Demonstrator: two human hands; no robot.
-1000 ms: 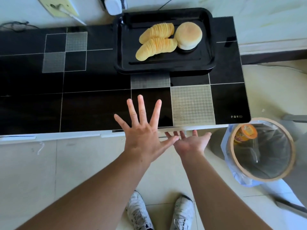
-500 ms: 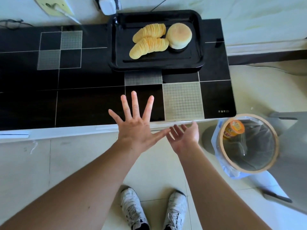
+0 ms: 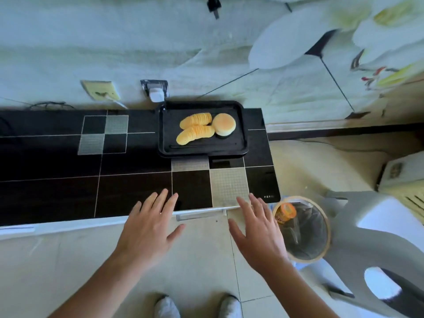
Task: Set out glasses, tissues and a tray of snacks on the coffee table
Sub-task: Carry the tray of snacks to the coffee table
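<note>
bare forearms (image 3: 96, 281), white sneakers (image 3: 166, 308)

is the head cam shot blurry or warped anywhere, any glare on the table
Head view: wide-angle warp bows the coffee table edge and stretches the wall; both hands, left hand and right hand, are slightly motion-soft; the tray and snacks stay sharp; only faint sheen on the glossy black top.

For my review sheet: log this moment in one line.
tray: on table, holds snacks | left hand: open, empty | right hand: open, empty
</note>
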